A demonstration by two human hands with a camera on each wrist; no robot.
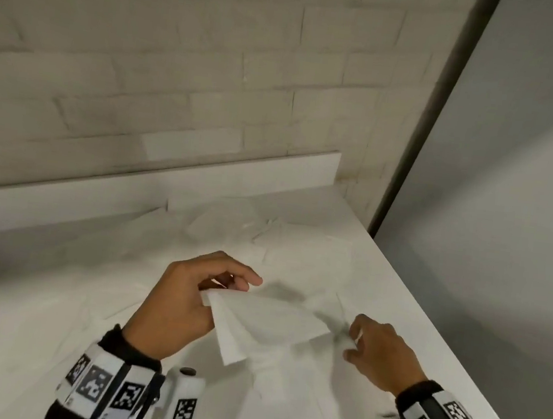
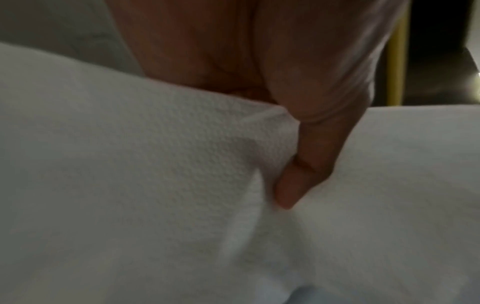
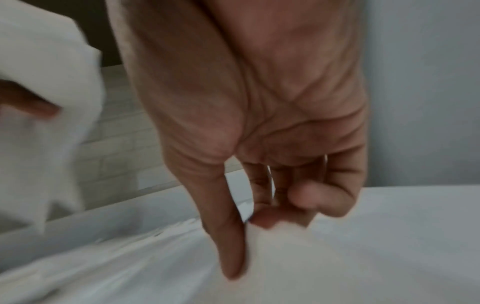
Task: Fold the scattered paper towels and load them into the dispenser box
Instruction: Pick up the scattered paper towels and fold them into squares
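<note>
Right now a white paper towel [image 1: 265,325] hangs lifted above the white counter [image 1: 428,312], between the two hands; the left hand [image 1: 185,299] pinches its upper left corner between thumb and curled fingers, and the left wrist view shows the thumb [image 2: 306,164] pressed into the dimpled sheet; the right hand [image 1: 383,352] sits at the towel's right end, fingers curled down, and the right wrist view shows thumb and fingertips [image 3: 265,220] nipping white paper, though blur hides which sheet exactly; more loose towels [image 1: 265,232] lie crumpled farther back on the counter, near the pale brick wall [image 1: 180,77]; both wrists wear bands with black-and-white square markers [image 1: 129,396].
</note>
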